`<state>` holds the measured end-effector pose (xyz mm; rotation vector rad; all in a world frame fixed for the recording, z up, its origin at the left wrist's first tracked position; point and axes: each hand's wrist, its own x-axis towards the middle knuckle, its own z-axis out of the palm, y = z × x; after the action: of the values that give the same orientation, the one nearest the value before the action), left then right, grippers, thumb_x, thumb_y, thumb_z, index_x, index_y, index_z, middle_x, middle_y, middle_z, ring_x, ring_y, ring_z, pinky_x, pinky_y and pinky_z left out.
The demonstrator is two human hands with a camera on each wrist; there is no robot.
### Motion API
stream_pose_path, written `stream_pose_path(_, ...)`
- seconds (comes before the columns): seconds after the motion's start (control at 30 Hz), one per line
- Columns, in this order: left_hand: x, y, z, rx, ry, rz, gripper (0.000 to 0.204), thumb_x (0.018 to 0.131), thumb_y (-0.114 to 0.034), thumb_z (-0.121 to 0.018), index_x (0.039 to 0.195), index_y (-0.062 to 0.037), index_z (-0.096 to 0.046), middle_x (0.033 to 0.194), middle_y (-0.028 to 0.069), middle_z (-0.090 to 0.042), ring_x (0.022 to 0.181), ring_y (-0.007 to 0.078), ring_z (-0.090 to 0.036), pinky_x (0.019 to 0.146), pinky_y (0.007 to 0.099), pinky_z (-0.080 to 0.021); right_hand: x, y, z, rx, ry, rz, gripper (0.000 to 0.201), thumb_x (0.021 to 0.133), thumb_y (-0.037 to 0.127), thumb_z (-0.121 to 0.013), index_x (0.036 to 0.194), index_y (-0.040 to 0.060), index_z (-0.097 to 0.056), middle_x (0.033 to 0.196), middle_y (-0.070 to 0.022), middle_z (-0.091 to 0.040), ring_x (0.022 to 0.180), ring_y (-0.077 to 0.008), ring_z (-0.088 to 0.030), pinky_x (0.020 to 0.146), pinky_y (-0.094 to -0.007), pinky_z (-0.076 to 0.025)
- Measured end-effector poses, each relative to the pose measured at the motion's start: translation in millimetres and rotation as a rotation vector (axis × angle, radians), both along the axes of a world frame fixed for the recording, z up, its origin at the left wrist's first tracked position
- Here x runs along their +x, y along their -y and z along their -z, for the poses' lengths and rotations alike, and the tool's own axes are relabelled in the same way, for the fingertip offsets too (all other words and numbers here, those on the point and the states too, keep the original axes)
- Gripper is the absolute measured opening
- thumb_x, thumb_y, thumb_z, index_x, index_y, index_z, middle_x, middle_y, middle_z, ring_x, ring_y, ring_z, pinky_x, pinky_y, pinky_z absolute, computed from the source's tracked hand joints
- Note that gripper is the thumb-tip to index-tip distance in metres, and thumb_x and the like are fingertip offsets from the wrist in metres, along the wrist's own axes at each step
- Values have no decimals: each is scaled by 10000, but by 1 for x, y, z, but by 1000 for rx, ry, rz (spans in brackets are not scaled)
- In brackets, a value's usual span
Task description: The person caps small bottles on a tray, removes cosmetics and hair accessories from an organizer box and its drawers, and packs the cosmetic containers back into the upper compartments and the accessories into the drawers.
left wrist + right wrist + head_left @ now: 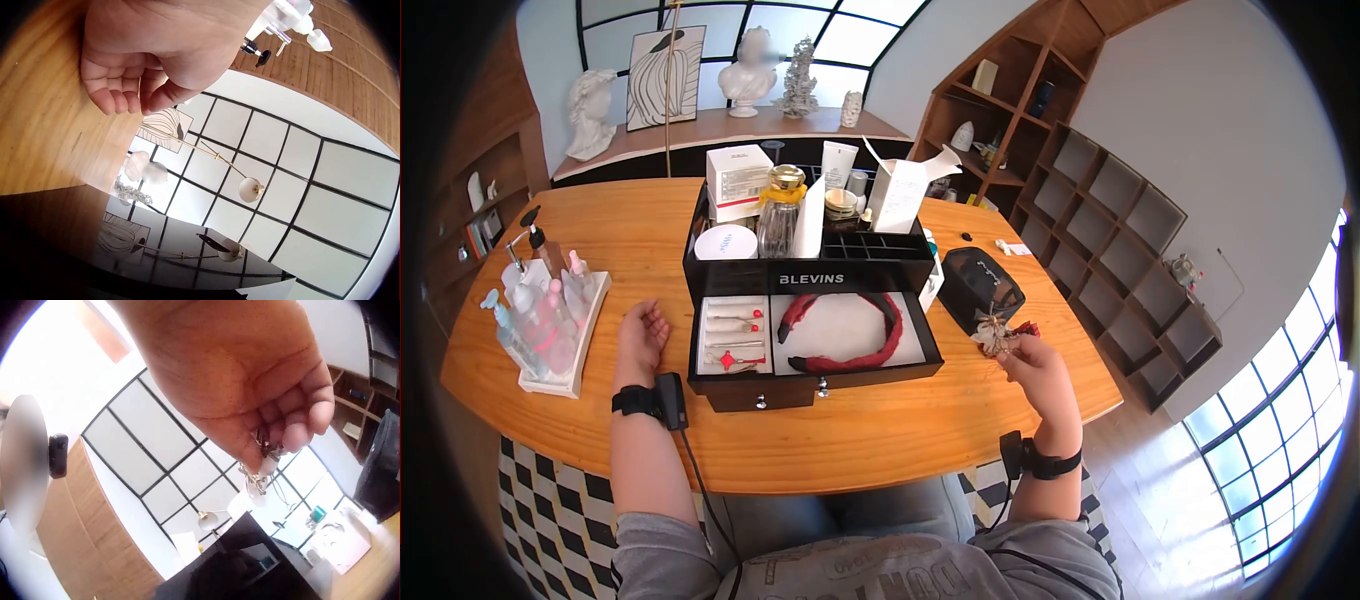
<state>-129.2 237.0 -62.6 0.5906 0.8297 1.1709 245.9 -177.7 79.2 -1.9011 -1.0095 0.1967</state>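
My right hand (1042, 376) pinches a flower hair ornament (992, 334) between thumb and fingertips, just right of the drawers. The ornament has pale petals, gold wire and a dark red part; in the right wrist view its metal piece (267, 449) shows between the fingers. My left hand (643, 335) rests on the table left of the black organizer (725, 275), fingers loosely curled around nothing. The organizer's drawer is pulled out. Inside it, a red headband (893, 340) lies in the wide compartment, and hairpins with red beads (740, 325) lie in the narrow one.
A black mesh pouch (982, 285) stands right of the organizer, close to the ornament. Bottles and boxes, among them a white box (738, 178), crowd the organizer's top. A white tray (590, 340) of pump bottles stands at the left. A lower drawer (740, 397) sticks out slightly.
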Motion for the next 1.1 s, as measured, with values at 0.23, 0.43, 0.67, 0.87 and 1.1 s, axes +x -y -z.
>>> stream_pose_path(0.23, 0, 3, -5, -15, -4, -11, 78, 876, -185, -614, 844, -114, -610, 726, -12, -566, 650, 123, -542, 611, 259, -486, -12, -4, -7, 94, -157, -239, 131, 874, 91, -675, 952, -9, -642, 772, 2, -601, 689, -75, -545, 618, -219, -441)
stream_pose_path(0.43, 1, 0, -1, 3, -2, -2, 98, 878, -197, -614, 826, -117, -592, 718, -14, -562, 644, 126, -541, 607, 264, -480, -32, -14, -24, 248, -355, -368, 113, 871, 55, -669, 955, -15, -640, 787, -7, -620, 700, -73, -570, 650, -213, -462)
stream_pose_path(0.67, -14, 31, -37, 80, 37, -152, 60, 872, -178, -606, 895, -122, -607, 751, -25, -559, 663, 106, -530, 610, 236, -442, -79, -56, -80, 325, -417, -674, 103, 863, 14, -666, 960, -4, -636, 802, -2, -631, 677, -59, -586, 618, -197, -471)
stream_pose_path(0.87, -20, 125, -134, 769, -266, -316, 121, 882, -69, -534, 980, -74, -604, 772, -26, -512, 733, 90, -493, 687, 224, -398, -117, -94, -99, 390, -514, -898, 100, 883, 19, -648, 978, -4, -627, 814, 8, -630, 680, -41, -552, 601, -182, -436)
stream_pose_path(1.1, 44, 229, -195, 1255, -747, 201, 363, 844, -89, -679, 1180, -14, -565, 1077, 106, -586, 910, 157, -603, 765, 283, -492, -124, -124, -71, 346, -547, -972, 121, 897, 54, -647, 1007, 4, -641, 805, 18, -624, 652, -30, -534, 571, -172, -418)
